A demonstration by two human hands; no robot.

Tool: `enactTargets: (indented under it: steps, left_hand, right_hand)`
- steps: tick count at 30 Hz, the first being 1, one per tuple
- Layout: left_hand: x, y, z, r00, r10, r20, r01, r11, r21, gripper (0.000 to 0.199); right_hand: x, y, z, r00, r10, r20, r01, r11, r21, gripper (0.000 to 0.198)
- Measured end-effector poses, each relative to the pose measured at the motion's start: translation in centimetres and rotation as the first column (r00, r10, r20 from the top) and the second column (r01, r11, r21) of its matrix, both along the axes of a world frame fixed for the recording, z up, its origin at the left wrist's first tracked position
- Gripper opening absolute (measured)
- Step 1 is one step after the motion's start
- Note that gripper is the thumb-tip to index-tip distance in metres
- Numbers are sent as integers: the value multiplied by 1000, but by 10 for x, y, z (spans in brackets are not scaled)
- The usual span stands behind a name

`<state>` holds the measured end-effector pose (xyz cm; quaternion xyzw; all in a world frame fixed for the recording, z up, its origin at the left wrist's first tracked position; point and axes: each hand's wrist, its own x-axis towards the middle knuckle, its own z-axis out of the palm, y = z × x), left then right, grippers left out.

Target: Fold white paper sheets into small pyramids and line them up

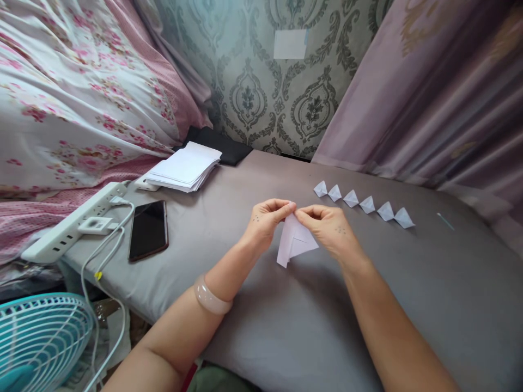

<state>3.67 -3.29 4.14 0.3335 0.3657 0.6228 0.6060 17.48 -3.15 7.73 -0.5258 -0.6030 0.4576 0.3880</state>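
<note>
The folded paper is up between the two hands, over the middle of the gray sheet; whether its lower corner touches the sheet, I cannot tell. The thumb and forefinger of the left hand are pinched on its top end, and those of the right hand close on it just beside them; the other fingers are curled. It should be very light, thin and easily creased or torn, stiffer where the layers double, so a gentle pinch at the folded tip seems the right hold, with the loose flaps left uncrushed. Beyond the right hand, six small folded pieces stand in a slanting row, near enough that a careless knuckle might knock them. Farther left lie a phone and a stack of paper, then a power strip with white cords, well apart from the hands and hardly in the way.
</note>
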Motion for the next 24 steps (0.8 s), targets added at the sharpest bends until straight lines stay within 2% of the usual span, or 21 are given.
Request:
enactTargets:
  steps: [3, 5, 9, 12, 19, 24]
  left_hand:
    - [-2, 2, -2, 1000, 6, 30, -6, 1000, -30, 22]
    - [-2, 3, -3, 1000, 6, 26, -5, 999, -50, 22]
    - [-2, 6, -9, 999, -20, 33, 22, 997, -68, 25]
    - [-3, 10, -12, 997, -71, 33, 73, 995, -71, 26]
    - [-6, 9, -9, 984, -180, -3, 180, 984, 4, 25]
    - [-5, 4, -4, 968, -248, -26, 249, 968, 42, 21]
  right_hand:
    - [0, 5, -8, 992, 32, -126, -50, 989, -141, 36]
    - [1, 9, -14, 983, 44, -180, -79, 978, -191, 41]
    - [3, 15, -25, 979, 41, -199, -79, 979, -187, 41]
    - [4, 17, -28, 970, 36, -242, -93, 969, -228, 40]
    - [8, 14, -19, 944, -4, -330, -107, 943, -316, 39]
    - [17, 10, -14, 944, 41, -328, -144, 944, -296, 37]
